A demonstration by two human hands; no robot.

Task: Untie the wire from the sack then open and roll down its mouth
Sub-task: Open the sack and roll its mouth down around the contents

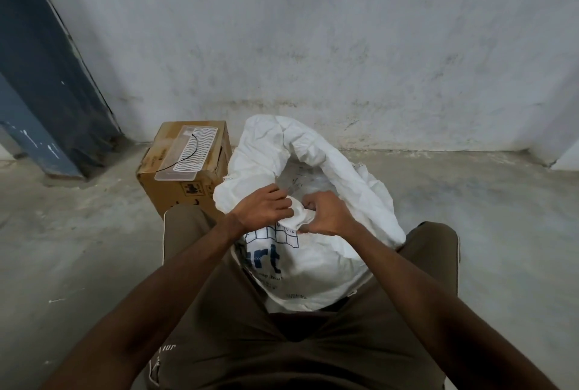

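Note:
A white woven sack [316, 267] with blue print stands between my knees, its mouth gaping open towards the wall. My left hand [266, 208] and my right hand [329, 214] both pinch the near rim of the sack's mouth, bunching the fabric between them. A thin black wire [191, 151] lies curved on a white plastic tray atop the cardboard box to the left, apart from the sack. The sack's inside looks pale, and its contents are hard to make out.
A cardboard box [175, 183] stands left of the sack, carrying a white plastic tray [200, 139]. A grey wall [313, 45] rises just behind. A blue pillar [40, 76] stands at the far left. Concrete floor [485, 201] surrounds the sack.

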